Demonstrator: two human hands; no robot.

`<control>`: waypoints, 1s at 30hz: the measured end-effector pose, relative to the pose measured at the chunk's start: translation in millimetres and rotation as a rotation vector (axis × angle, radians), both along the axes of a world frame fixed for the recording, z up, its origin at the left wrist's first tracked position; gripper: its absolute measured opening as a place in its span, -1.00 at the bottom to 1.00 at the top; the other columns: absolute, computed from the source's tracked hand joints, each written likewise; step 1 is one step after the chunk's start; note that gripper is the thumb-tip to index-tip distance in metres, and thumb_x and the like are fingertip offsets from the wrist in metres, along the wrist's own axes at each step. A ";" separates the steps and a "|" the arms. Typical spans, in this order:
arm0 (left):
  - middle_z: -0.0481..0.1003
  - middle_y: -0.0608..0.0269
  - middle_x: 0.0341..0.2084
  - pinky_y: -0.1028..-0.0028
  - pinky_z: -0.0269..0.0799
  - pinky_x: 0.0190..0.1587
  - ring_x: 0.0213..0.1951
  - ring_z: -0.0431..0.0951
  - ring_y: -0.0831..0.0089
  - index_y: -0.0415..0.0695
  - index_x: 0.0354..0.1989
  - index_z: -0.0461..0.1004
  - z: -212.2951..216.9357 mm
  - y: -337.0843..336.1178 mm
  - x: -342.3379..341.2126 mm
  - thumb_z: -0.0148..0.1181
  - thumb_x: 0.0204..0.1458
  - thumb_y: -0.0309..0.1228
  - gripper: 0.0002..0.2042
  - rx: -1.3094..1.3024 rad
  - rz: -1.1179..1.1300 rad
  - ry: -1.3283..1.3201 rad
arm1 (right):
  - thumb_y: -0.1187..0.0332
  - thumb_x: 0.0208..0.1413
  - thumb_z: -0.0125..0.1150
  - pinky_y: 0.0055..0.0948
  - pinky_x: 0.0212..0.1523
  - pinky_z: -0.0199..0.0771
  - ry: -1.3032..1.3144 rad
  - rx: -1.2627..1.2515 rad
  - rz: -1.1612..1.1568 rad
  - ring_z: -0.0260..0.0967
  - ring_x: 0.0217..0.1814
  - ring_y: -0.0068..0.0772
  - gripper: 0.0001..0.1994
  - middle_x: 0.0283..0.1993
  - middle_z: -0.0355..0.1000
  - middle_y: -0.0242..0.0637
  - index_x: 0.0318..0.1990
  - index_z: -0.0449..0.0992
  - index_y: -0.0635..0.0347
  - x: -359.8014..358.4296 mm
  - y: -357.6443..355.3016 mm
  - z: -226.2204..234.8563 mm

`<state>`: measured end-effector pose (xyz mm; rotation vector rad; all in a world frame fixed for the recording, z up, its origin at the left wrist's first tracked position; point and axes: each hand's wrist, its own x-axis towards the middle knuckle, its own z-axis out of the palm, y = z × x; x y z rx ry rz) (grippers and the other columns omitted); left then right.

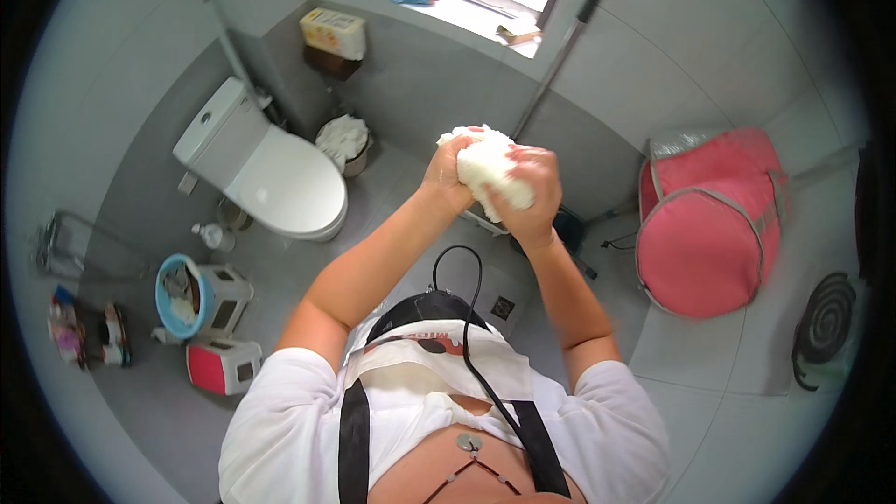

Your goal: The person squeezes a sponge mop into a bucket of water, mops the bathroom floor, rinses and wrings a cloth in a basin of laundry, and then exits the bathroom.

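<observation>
A bunched-up white fluffy cloth [487,168] is held out in front of my chest, off the floor. My left hand [448,171] has its fingers wrapped round the cloth's left side. On the other side my right hand [538,189] grips it too, slightly smeared by motion. Both arms reach forward, and parts of the cloth are hidden by my fingers. Whether it is a towel or a rag I cannot tell.
Ahead, a long pole [566,51] leans near the window. At left stand a white toilet [289,182], a filled waste bin [356,164] and a blue basin [202,294] on a stool. A pink round bag [700,247] is at right. A drain [502,308] lies in the tiled floor.
</observation>
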<state>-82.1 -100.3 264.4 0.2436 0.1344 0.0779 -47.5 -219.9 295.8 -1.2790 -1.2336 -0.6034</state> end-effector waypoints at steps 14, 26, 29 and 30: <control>0.28 0.15 -0.29 0.26 0.23 -0.11 -0.17 0.32 0.13 -0.11 -0.52 0.41 47.9 -138.0 84.2 0.15 -0.45 -0.69 -0.75 1.539 0.957 -0.745 | 0.26 -0.09 0.14 -0.48 -0.47 0.39 1.520 0.339 0.884 0.35 -0.44 -0.43 -0.83 -0.45 0.35 -0.33 -0.34 0.34 0.05 132.9 -112.1 5.9; 0.21 0.07 -0.15 0.16 0.19 -0.08 -0.12 0.26 0.08 -0.08 -0.53 0.43 19.1 -122.2 121.7 0.20 -0.47 -0.60 -0.77 1.746 0.911 -0.747 | 0.20 -0.09 0.09 -0.32 -0.17 0.34 1.610 0.503 0.856 0.27 -0.19 -0.34 -0.78 -0.30 0.31 -0.30 -0.32 0.31 0.06 154.6 -103.4 -33.3; 0.32 0.29 -0.26 0.18 0.21 -0.05 -0.10 0.29 0.13 0.09 -0.60 0.45 16.1 -115.0 119.5 0.19 -0.45 -0.46 -0.85 1.825 0.983 -1.170 | 0.33 -0.16 0.09 -0.44 -0.29 0.36 1.435 0.431 1.140 0.25 -0.31 -0.42 -0.83 -0.46 0.25 -0.34 -0.42 0.27 0.14 156.1 -96.1 -21.4; 0.32 0.36 -0.27 0.24 0.23 -0.05 -0.09 0.29 0.16 0.11 -0.63 0.43 19.0 -111.7 117.4 0.16 -0.41 -0.44 -0.88 1.864 1.005 -1.303 | 0.34 -0.17 0.09 -0.46 -0.29 0.35 1.341 0.357 1.169 0.25 -0.33 -0.43 -0.82 -0.47 0.24 -0.34 -0.42 0.26 0.15 158.2 -96.4 -22.4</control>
